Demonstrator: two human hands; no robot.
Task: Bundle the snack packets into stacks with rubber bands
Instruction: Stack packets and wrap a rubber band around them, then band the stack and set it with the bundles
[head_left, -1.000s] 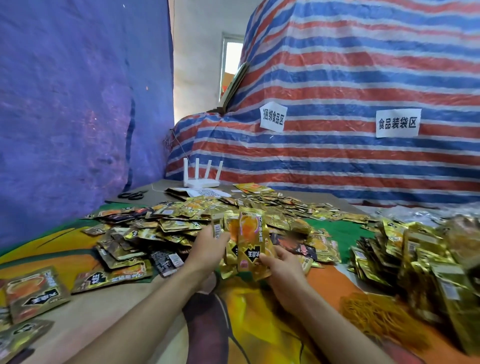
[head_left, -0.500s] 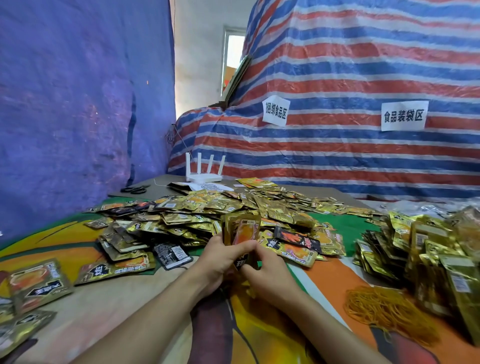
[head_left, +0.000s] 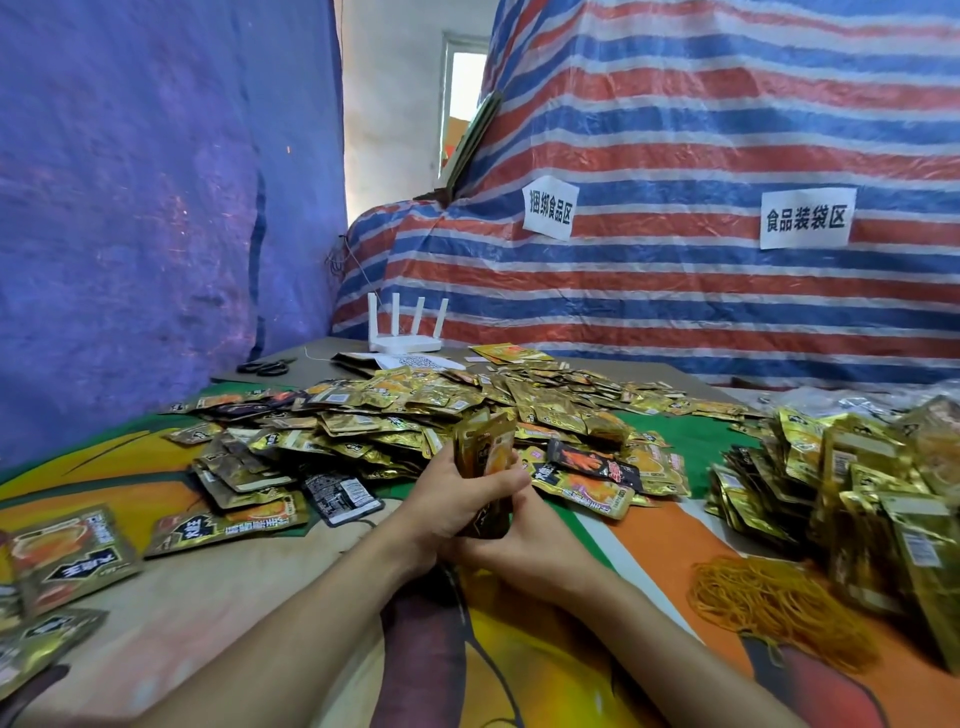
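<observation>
A white router (head_left: 406, 332) stands at the surface's (head_left: 675, 375) far edge, with black scissors (head_left: 265, 367) to its left and a striped tarp (head_left: 675, 130) bearing paper signs (head_left: 807, 217) behind.

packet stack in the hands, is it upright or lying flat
Upright. The packet stack stands on end, its top edge poking up above the left hand that grips it; the right hand holds its lower end.

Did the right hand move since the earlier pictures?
Yes. Judged against the black packet, the right hand has shifted left, under the stack, toward the left hand.
</observation>
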